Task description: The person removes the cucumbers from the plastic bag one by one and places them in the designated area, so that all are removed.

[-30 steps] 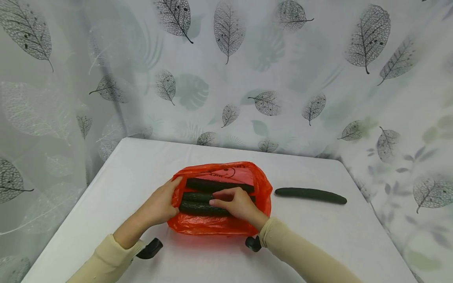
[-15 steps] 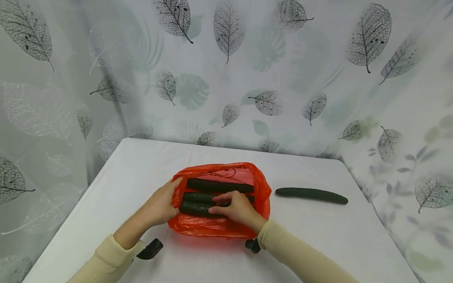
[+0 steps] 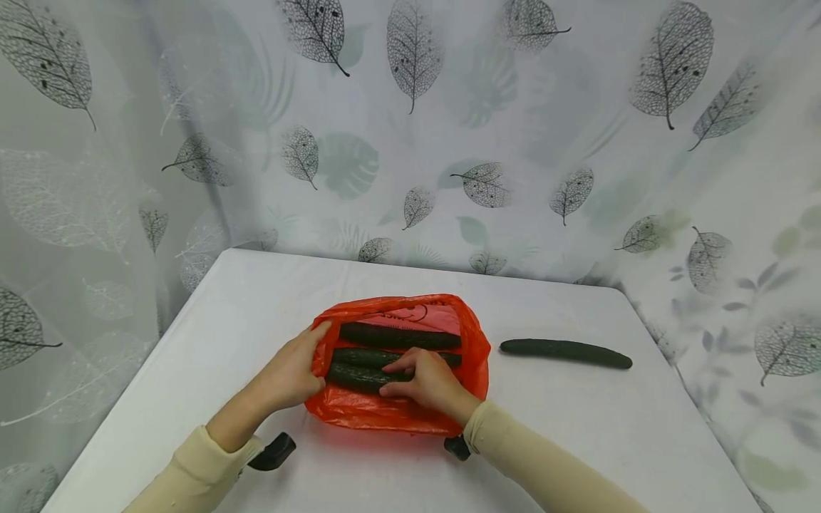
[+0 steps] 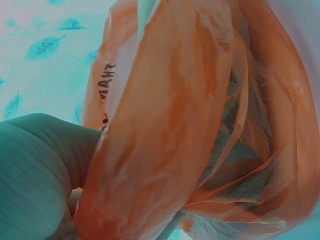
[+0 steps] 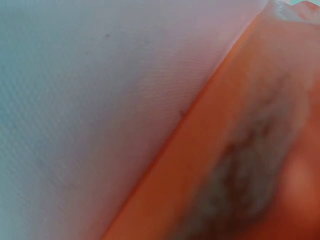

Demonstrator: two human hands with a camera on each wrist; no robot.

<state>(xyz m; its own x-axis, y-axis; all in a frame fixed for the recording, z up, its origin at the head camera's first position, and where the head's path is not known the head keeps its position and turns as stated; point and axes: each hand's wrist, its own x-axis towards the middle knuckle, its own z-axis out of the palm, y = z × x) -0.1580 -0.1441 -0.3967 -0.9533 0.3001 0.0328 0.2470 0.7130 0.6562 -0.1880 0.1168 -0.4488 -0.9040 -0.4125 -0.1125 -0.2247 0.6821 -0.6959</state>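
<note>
A red plastic bag lies with its mouth wide, showing three dark green cucumbers inside. The far cucumber lies along the back, then a middle cucumber and a near cucumber side by side. My left hand grips the bag's left rim; in the left wrist view the film hides most of the fingers. Reaching in over the right rim, my right hand holds the near cucumber, thumb on its near side and fingertips on its far side. The right wrist view shows blurred bag film and no fingers.
Another cucumber lies on the white table to the right of the bag. Dark wrist-mounted devices show below the left wrist and right wrist. Behind the table hangs a leaf-patterned curtain.
My right hand has dipped slightly toward me, its thumb and fingers now spread astride the near cucumber. The bag's near rim has sagged a little; the left hand has stayed put.
</note>
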